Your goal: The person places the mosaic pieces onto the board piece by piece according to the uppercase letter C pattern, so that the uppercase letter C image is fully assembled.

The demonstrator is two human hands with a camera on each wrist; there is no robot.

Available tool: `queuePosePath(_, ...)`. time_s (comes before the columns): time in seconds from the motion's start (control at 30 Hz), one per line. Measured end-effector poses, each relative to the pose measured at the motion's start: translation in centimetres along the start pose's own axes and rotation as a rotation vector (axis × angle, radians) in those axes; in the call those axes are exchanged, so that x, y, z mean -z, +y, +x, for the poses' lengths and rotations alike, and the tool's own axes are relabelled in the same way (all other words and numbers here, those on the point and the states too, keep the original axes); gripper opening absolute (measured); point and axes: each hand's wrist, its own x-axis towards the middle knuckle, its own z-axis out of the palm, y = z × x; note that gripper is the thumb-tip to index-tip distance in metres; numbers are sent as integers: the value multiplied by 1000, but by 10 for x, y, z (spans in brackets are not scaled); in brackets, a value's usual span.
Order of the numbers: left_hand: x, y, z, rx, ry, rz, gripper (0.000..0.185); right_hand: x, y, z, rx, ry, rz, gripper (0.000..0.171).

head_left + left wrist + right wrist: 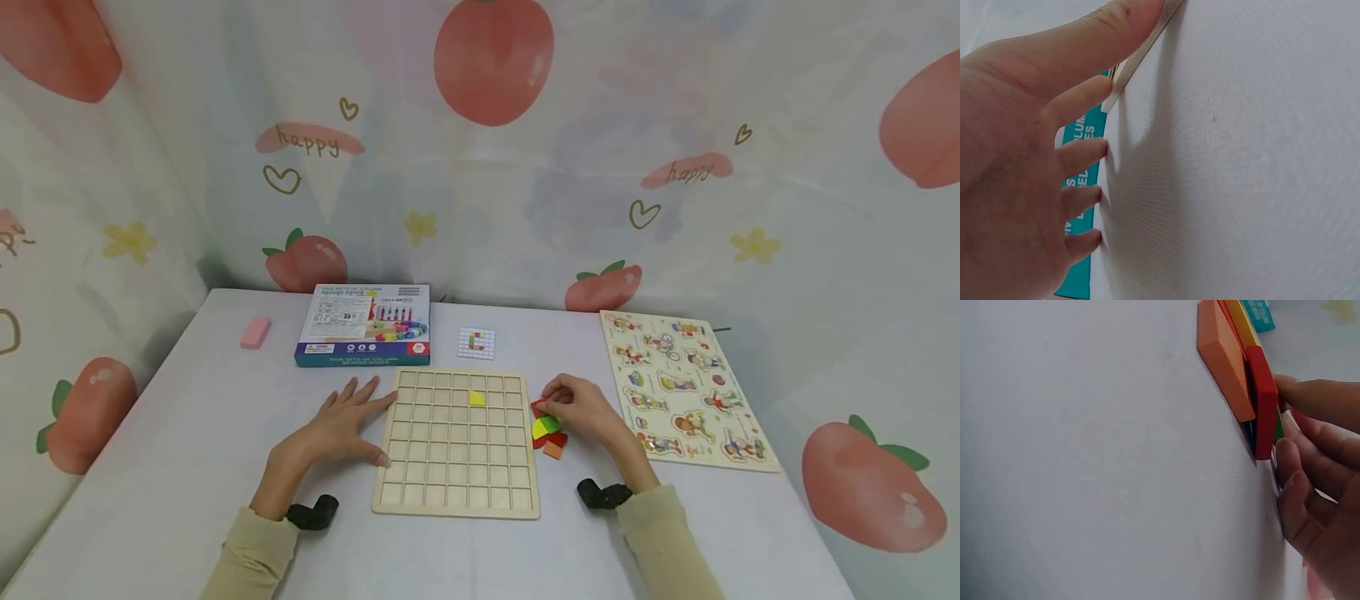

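Observation:
A square wooden grid board point(457, 512) lies flat on the table, and one yellow piece point(477, 399) sits in a cell toward its upper right. My left hand point(333, 429) spreads its fingers beside the board; the thumb and index finger touch its left edge. Off the right edge is a small pile of flat coloured pieces, among them a green piece point(551, 424), a yellow-green one and an orange piece point(552, 450). Over this pile, my right hand point(585, 408) pinches a red piece point(537, 408) between thumb and index finger; the fingertips partly cover it.
Behind the board lie a box point(363, 325) with a teal edge and a small pattern card point(476, 343). A pink block point(256, 332) is at the far left. On the right rests a wooden picture-puzzle board point(690, 392). Patterned cloth hangs behind the white table.

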Motion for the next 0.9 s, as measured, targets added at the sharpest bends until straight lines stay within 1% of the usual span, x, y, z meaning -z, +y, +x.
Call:
queuePosePath(0.13,-1,0,1,4,1,-3,104,3,3,-1,16,5,33,17)
queuePosePath(0.33,0,3,-1,1,3,-8,104,5,7,-1,-10,38,69,22)
queuePosePath(0.47,1,4,-1,-1,0,-8,103,6,7,-2,-34,70,148,23)
queuePosePath(0.57,1,4,-1,4,-4,-4,103,6,5,-2,-25,82,223,24)
queuePosePath(0.77,2,1,-1,7,-5,-15,103,4,2,-3,-13,56,342,26)
queuePosePath(0.9,2,0,-1,1,-3,-14,104,5,-2,-5,-12,37,367,30)
